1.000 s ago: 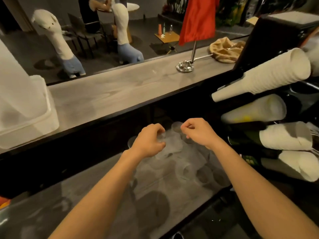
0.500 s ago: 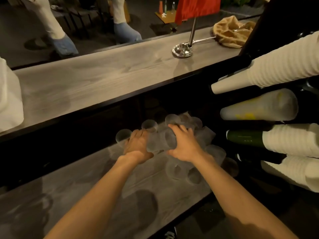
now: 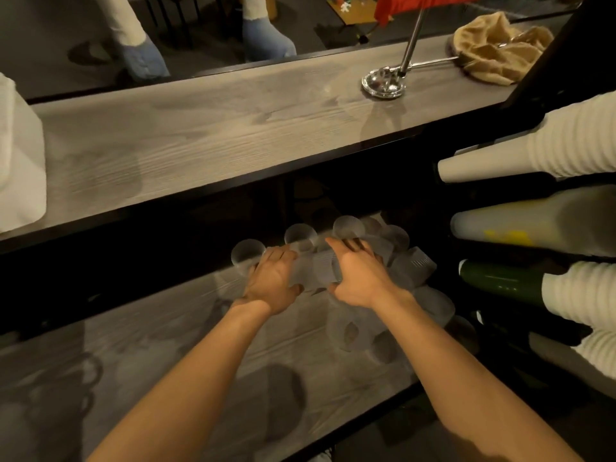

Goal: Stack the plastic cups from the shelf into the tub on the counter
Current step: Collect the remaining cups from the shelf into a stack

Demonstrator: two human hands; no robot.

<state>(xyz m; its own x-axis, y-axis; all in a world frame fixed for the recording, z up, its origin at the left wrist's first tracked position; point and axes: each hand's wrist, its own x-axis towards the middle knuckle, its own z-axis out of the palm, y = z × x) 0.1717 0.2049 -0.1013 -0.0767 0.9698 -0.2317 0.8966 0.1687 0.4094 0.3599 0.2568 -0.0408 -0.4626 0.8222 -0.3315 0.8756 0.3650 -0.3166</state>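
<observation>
Several clear plastic cups stand and lie in a cluster on the lower grey shelf under the counter. A cup lying on its side sits between my two hands. My left hand presses against its left end, fingers spread over it. My right hand covers its right end, fingers reaching over the cups behind. The white tub stands at the far left of the counter, only its right wall in view.
Sleeves of white paper cups and a green bottle jut out from a rack on the right. A metal stand base and a crumpled tan cloth lie on the counter's right end.
Both hands dropped from above the shelf onto the cup cluster and closed in on a sideways cup. The view tilted down, so the tub slid mostly out of frame.
</observation>
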